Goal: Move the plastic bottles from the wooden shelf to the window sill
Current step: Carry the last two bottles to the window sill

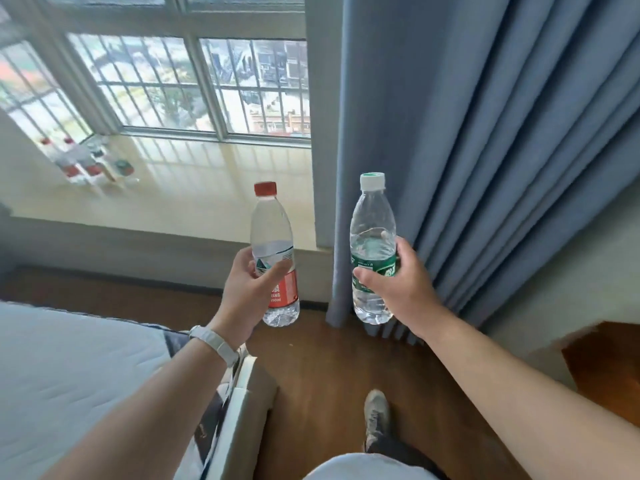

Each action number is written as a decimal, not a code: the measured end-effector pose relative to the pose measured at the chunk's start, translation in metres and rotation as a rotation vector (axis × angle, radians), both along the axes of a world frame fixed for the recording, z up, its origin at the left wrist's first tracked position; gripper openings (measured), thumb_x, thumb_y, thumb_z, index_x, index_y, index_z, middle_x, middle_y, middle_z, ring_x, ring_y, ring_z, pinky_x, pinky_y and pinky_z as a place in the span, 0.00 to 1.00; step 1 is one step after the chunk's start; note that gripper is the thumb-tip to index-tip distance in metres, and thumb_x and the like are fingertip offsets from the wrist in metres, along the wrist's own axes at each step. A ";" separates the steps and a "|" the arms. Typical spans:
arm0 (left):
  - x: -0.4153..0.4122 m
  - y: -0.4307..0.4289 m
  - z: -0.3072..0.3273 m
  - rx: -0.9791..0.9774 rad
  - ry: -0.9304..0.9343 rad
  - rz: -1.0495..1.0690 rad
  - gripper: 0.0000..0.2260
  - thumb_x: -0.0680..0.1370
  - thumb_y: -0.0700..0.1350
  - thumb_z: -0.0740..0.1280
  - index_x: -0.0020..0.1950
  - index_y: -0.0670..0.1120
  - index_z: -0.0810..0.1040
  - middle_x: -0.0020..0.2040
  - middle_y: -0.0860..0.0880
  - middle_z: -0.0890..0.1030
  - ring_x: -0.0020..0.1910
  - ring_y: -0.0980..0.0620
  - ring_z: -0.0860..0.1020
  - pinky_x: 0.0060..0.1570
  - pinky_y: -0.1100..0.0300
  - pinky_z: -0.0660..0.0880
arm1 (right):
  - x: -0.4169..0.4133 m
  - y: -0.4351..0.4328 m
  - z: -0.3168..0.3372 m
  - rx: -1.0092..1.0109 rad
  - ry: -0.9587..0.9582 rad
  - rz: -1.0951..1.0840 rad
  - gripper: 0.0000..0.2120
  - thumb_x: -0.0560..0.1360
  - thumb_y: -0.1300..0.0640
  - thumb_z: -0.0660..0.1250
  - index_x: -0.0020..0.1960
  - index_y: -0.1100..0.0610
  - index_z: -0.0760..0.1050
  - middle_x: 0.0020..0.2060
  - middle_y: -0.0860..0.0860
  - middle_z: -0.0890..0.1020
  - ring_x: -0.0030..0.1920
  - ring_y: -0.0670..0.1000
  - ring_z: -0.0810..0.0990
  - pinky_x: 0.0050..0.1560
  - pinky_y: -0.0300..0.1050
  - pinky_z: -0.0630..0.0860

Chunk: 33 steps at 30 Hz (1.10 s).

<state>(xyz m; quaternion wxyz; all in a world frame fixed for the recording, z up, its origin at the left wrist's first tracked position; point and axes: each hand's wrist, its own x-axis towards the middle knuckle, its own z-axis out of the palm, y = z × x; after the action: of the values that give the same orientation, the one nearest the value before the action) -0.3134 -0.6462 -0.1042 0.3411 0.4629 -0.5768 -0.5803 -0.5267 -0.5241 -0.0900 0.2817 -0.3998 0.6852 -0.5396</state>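
Left hand point(247, 289) grips red-label bottle point(275, 258); right hand point(401, 282) grips green-label bottle point(372, 251).

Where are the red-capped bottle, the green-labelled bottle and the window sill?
red-capped bottle point(270, 223): head view, clear upper body.
green-labelled bottle point(372, 216): head view, clear shoulder above the label.
window sill point(194, 192): head view, bare cream surface.

Red-capped bottle point(275, 258): clear body, red-and-white label with a dark green mark. Green-labelled bottle point(372, 249): clear, white cap topped green, white print. Curtain point(485, 150): plain slate blue, pleated. Window sill point(194, 188): cream, striped with grille shadows. Floor point(322, 368): reddish-brown wood grain. Wristband point(216, 342): white. Mattress point(69, 368): white, quilted. Shoe point(376, 415): grey.
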 end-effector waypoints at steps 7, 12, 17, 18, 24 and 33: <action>0.035 -0.056 -0.012 0.004 -0.006 0.161 0.17 0.76 0.50 0.75 0.62 0.55 0.74 0.56 0.46 0.83 0.52 0.47 0.84 0.50 0.51 0.82 | 0.015 -0.098 -0.009 0.020 -0.013 0.184 0.20 0.70 0.60 0.77 0.56 0.47 0.74 0.49 0.47 0.83 0.46 0.40 0.81 0.42 0.31 0.76; 0.027 -0.108 -0.013 0.035 0.045 0.300 0.18 0.76 0.46 0.74 0.63 0.53 0.74 0.53 0.46 0.84 0.47 0.52 0.85 0.40 0.61 0.80 | 0.003 -0.176 -0.017 0.069 -0.035 0.289 0.22 0.67 0.51 0.78 0.57 0.41 0.74 0.49 0.45 0.83 0.49 0.46 0.82 0.48 0.45 0.81; 0.012 -0.168 -0.004 0.031 0.049 0.382 0.18 0.76 0.46 0.75 0.62 0.54 0.74 0.54 0.45 0.84 0.47 0.51 0.86 0.41 0.60 0.80 | -0.010 -0.254 -0.008 0.055 -0.024 0.362 0.22 0.68 0.53 0.77 0.57 0.41 0.72 0.50 0.44 0.82 0.47 0.40 0.81 0.47 0.38 0.79; 0.010 -0.179 -0.002 0.031 0.048 0.402 0.17 0.76 0.46 0.75 0.62 0.54 0.74 0.54 0.46 0.84 0.47 0.51 0.86 0.42 0.59 0.80 | -0.013 -0.269 -0.008 0.054 -0.019 0.385 0.22 0.69 0.53 0.77 0.56 0.40 0.72 0.50 0.44 0.82 0.47 0.40 0.81 0.46 0.38 0.79; 0.000 -0.226 0.004 0.005 0.065 0.480 0.16 0.77 0.47 0.74 0.61 0.54 0.74 0.54 0.47 0.84 0.49 0.51 0.85 0.45 0.57 0.80 | -0.019 -0.339 0.001 0.011 -0.054 0.449 0.23 0.66 0.53 0.78 0.55 0.41 0.72 0.52 0.47 0.81 0.47 0.41 0.80 0.46 0.38 0.79; 0.025 -0.273 -0.004 0.003 0.118 0.602 0.19 0.75 0.48 0.75 0.64 0.51 0.74 0.56 0.46 0.83 0.53 0.47 0.84 0.48 0.53 0.81 | -0.007 -0.402 0.000 0.022 -0.066 0.527 0.22 0.65 0.54 0.79 0.52 0.40 0.72 0.50 0.46 0.81 0.45 0.39 0.80 0.47 0.43 0.80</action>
<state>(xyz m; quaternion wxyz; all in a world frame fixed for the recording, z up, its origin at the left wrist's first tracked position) -0.2888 -0.9187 -0.1083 0.5298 0.5789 -0.3922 -0.4799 -0.5335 -0.9263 -0.0900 0.4390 -0.5436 0.5536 -0.4531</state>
